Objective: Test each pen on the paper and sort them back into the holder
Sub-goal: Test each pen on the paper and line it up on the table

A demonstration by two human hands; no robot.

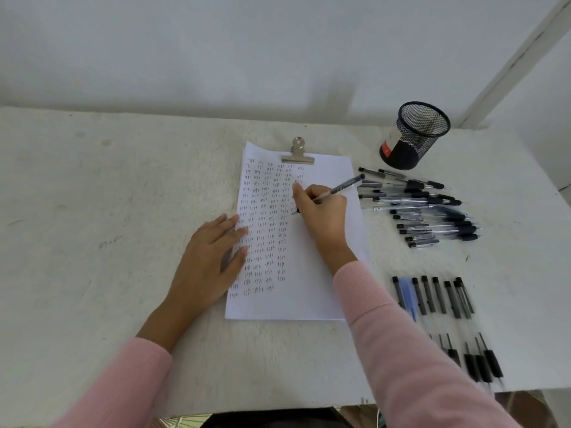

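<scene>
the right hand [321, 208] fingers are clenching a pen [340, 188] to write; the left hand [213, 254] fingers are lying released, pinning the paper [309, 288] so it is not sliding.

We find the white paper sheet [309, 288] at centre on the pale rough table [92, 211], the black wire-mesh holder [414, 137] upper right, and clear plastic black-tipped pens [432, 200] right of the sheet, below the holder

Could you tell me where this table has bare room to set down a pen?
Free: the wide table stretch left of the paper and left hand; also the strip between clip and wall. Crowded: right of the paper, where loose pens and holder sit.
</scene>
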